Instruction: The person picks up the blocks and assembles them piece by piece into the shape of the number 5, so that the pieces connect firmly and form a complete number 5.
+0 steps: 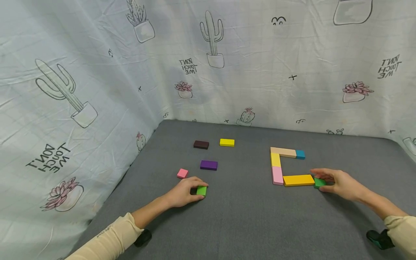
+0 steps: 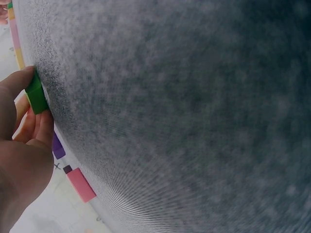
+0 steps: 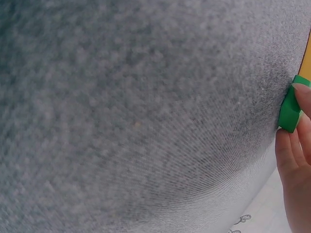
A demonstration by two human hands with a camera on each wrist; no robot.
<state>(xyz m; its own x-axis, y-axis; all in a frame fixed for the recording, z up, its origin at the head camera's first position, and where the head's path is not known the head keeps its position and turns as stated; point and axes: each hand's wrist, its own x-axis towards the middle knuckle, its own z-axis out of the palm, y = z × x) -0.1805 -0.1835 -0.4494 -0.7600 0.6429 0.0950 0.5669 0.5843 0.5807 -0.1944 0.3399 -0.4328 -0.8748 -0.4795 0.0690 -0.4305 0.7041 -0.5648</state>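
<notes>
My left hand (image 1: 184, 192) pinches a light green block (image 1: 202, 190) between thumb and fingers, low over the grey cloth. In the left wrist view this green block (image 2: 37, 94) sits between thumb and fingertips. On the right, my right hand (image 1: 342, 185) pinches a darker green block (image 1: 319, 182) at the right end of a long orange block (image 1: 298, 180). The right wrist view shows that green block (image 3: 290, 108) against the orange one. Left of the orange block, a pink block (image 1: 277, 175) and a yellow block (image 1: 275, 159) form an upright side, topped by a beige block (image 1: 283, 152) and a blue block (image 1: 300, 154).
Loose blocks lie beyond the left hand: coral pink (image 1: 182, 173), purple (image 1: 208, 165), dark brown (image 1: 201, 144) and bright yellow (image 1: 227, 142). A white cactus-print curtain (image 1: 260, 72) borders the grey table surface (image 1: 240, 224) at the back and left.
</notes>
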